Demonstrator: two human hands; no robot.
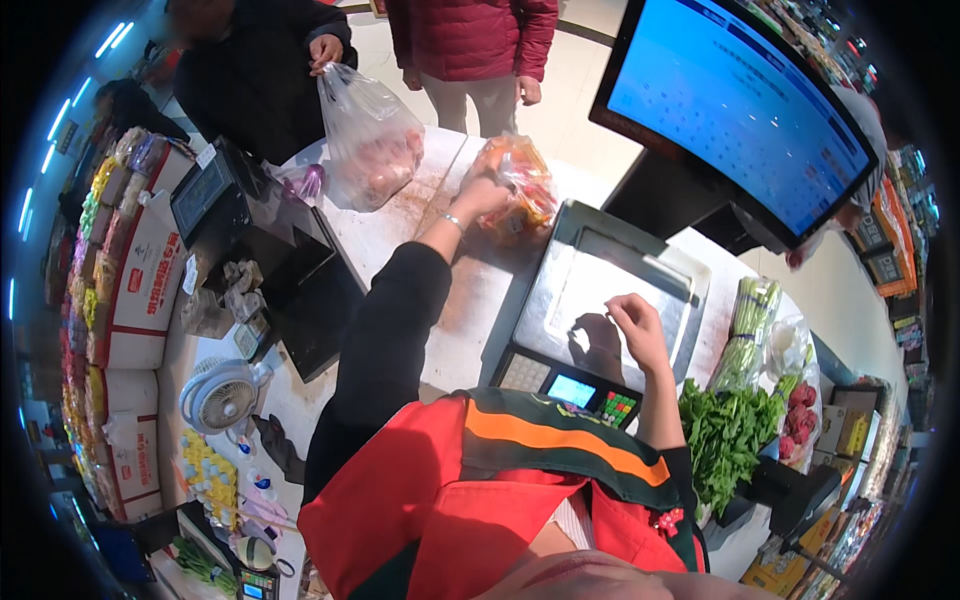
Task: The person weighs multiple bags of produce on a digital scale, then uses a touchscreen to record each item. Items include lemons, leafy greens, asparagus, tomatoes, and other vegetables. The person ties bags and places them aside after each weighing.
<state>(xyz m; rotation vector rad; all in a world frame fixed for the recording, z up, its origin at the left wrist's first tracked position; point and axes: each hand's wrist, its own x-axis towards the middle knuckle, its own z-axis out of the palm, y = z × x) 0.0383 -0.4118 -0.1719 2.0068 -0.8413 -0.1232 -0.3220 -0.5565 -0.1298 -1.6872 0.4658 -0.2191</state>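
Note:
My left hand [484, 193] reaches across the white counter [450, 330] and grips a clear plastic bag of orange and red packaged goods [525, 199], which rests near the counter's far side. My right hand [634, 324] is raised over the metal plate of a weighing scale [600, 300]; its fingers are curled, thumb near the fingertips, with nothing seen between them. Left of my left hand, a clear plastic bag of pinkish items [382, 161] touches the counter, its top held by another person's hand [326, 52]. A small bag with something purple [304, 182] lies beside it.
A large monitor [739, 105] stands at the upper right. Wrapped green stalks with leaves [731, 420] and a bag of red round produce [799, 416] lie right of the scale. A black terminal [217, 180] and a small white fan [226, 397] are at left. Two people stand across the counter.

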